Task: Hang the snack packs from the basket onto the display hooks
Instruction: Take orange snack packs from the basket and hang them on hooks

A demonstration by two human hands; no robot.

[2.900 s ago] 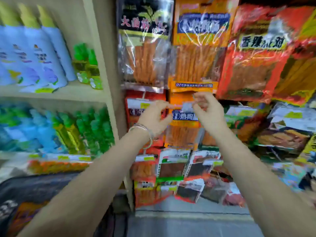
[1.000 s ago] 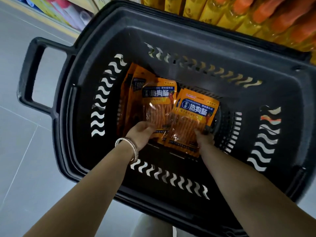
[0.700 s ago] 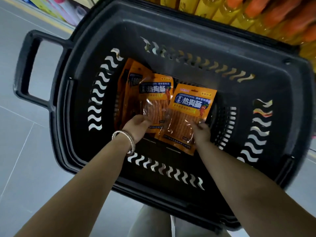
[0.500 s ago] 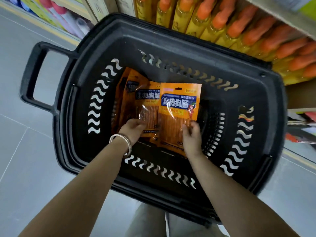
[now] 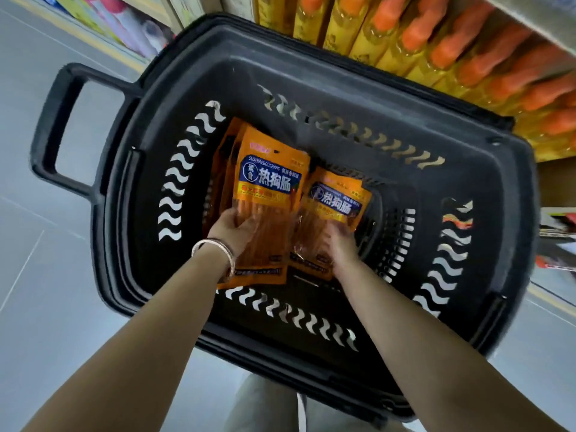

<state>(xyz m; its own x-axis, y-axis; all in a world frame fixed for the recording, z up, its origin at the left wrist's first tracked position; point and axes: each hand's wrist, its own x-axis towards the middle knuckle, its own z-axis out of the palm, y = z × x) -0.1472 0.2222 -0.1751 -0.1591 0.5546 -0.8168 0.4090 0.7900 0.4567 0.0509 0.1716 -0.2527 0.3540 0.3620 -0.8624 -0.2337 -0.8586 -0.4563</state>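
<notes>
Your left hand [image 5: 232,227] and right hand [image 5: 341,244] were both down inside the black shopping basket [image 5: 311,67], apart from each other, each on its own pack.

Left hand gripped the left snack pack [image 5: 271,182] at its lower left side, thumb across the clear window. That pack was orange with a blue label (it reads SUSHIREGOUCHANG above Chinese characters), it stood nearly upright, and orange sticks showed through the window. A silver bracelet [image 5: 218,247] sat on that wrist.

Right hand held the right snack pack [image 5: 336,201], same brand, with fingers curled over its lower right front. The thumb was hidden and the hand was a bit blurred. This pack leaned to the right, and its left edge just touched or overlapped the left pack; you can't tell which.

More orange packs, the spare packs [image 5: 226,157], were stacked behind the left one against the basket's left wall. Their count was unclear.

The basket's loop handle [image 5: 59,129] stuck out at the left, and wavy slots ran round its walls. It sat on a grey tiled floor [image 5: 46,275]. Yellow bottles with orange caps [image 5: 405,32] lined a shelf just past the far rim. Your grey trouser leg [image 5: 265,406] showed at the bottom edge.
</notes>
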